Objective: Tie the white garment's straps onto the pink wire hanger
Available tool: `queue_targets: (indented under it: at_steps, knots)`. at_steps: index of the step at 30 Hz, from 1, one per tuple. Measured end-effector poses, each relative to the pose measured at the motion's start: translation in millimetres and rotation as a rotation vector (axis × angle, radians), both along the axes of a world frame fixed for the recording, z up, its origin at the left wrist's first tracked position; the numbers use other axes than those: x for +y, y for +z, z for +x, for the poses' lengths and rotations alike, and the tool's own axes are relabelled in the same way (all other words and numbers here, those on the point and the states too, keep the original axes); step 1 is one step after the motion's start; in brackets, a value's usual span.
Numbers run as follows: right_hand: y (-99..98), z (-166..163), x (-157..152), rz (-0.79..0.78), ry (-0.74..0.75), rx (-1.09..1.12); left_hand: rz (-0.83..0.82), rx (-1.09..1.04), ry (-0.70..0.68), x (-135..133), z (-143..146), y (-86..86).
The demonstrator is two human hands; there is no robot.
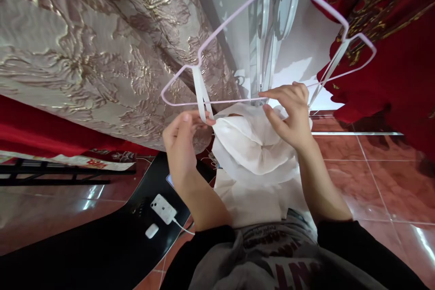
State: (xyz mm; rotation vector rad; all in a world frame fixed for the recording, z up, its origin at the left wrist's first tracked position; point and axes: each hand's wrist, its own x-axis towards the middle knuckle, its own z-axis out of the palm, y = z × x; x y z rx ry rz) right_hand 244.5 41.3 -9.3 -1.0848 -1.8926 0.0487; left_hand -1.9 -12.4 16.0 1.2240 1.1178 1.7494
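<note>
The left hand (183, 138) pinches a white strap (200, 93) below the pink hanger (244, 8)'s left notch; the right hand (288, 113), fingers loose, is at its lower bar. The white garment (249, 140) hangs beneath. Lifting could unhook this strap; nudging the bar could tilt everything.

The 2 bare forearms (200, 195) reach forward, left hand (183, 136) half-curled, right hand's (292, 118) thumb (273, 116) and forefinger (277, 94) apart.

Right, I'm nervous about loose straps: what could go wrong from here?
The white strap at the left hand might slip off the pale pink hanger if tugged. The left sleeve could snag the white cable seen beside it and drag the phone on the black surface.
</note>
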Motion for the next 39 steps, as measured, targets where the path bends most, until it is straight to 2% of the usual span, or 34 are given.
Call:
queue_targets:
  at_steps: [4, 6, 7, 8, 10, 11, 13, 14, 16, 18, 21, 24, 25, 27, 30, 34, 36, 39]
  knots:
    - [-4.1, -1, -12, 0.004, 0.014, 0.015, 0.018, -0.084, -0.221, 6, -12, 49.7]
    - [-3.3, -2, -16, -0.005, 0.025, 0.014, 0.021, -0.097, -0.244, 13, -20, 64.2]
    - [-3.0, -3, -17, -0.008, 0.031, 0.018, 0.041, -0.116, -0.223, 17, -24, 65.1]
    - [-3.2, -3, -17, -0.008, 0.035, 0.025, 0.074, -0.158, -0.174, 22, -28, 61.0]
    - [-4.4, -4, -16, -0.006, 0.036, 0.042, 0.157, -0.300, -0.004, 30, -31, 39.5]
    - [-5.2, -4, -16, -0.004, 0.033, 0.051, 0.213, -0.412, 0.154, 33, -30, 24.2]
    - [-6.3, -6, -15, -0.001, 0.031, 0.067, 0.204, -0.577, 0.407, 37, -23, -7.7]
    - [-6.1, -7, -15, 0.002, 0.031, 0.073, 0.128, -0.582, 0.419, 37, -17, -21.1]
    - [-4.3, -11, -17, 0.004, 0.037, 0.077, -0.008, -0.505, 0.279, 35, -2, -37.0]
    - [-2.0, -15, -22, 0.005, 0.061, 0.083, -0.035, -0.377, 0.115, 31, 16, -38.1]
    - [-4.3, -16, -29, 0.077, 0.070, 0.221, 0.069, -0.278, 0.012, 26, 39, -26.6]
    - [-12.9, -2, -31, 0.272, -0.140, 0.560, 0.130, -0.329, -0.034, 25, 51, -21.3]
    - [-14.6, 6, -30, 0.289, -0.218, 0.641, 0.135, -0.342, -0.051, 26, 52, -22.0]
    - [-12.0, 24, -25, 0.184, -0.284, 0.670, 0.130, -0.340, -0.071, 28, 53, -24.7]
    - [6.9, 46, -17, -0.039, -0.246, 0.601, 0.104, -0.316, -0.052, 30, 55, -26.7]
    - [39.9, 50, -12, -0.159, -0.234, 0.586, 0.102, -0.291, -0.067, 30, 56, -25.2]
    - [53.5, 44, -11, -0.173, -0.220, 0.590, 0.101, -0.286, -0.069, 28, 55, -24.8]
    - [71.6, 39, -7, -0.056, -0.119, 0.656, 0.085, -0.291, -0.081, 27, 53, -26.3]
